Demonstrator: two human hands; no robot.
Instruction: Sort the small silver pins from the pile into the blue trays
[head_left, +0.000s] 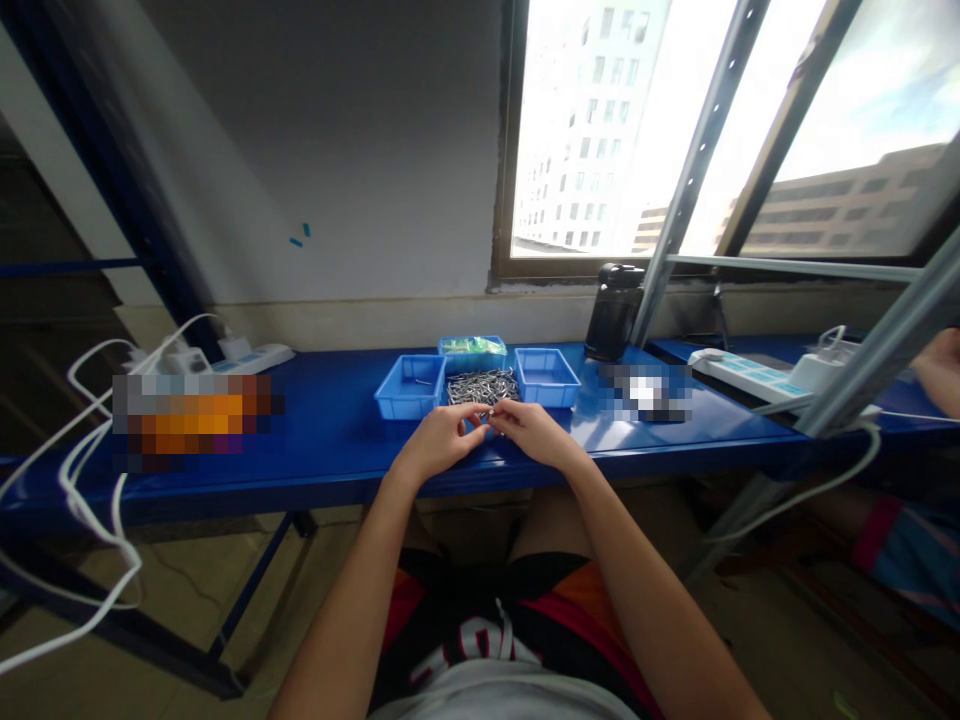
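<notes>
Both hands meet at the near side of a heap of small metal pieces that look like screws [480, 384], in the middle of the blue table. My right hand [534, 432] has thumb and fingers pinched together on a small bright piece, probably a screw [491, 412]. My left hand [442, 437] is curled beside it, its index fingertip close to that piece. What the left fingers hold, if anything, is hidden. A blue bin [409, 405] left of the heap has a thin piece inside; another blue bin [549, 397] stands to the right.
Behind the heap is a blue bin with greenish plastic packets [472, 346]. A black bottle [611, 315] stands near the window. Power strips [259, 358] and white cables lie left and right. Metal posts [892, 330] rise at right, beside another person's arm [941, 368].
</notes>
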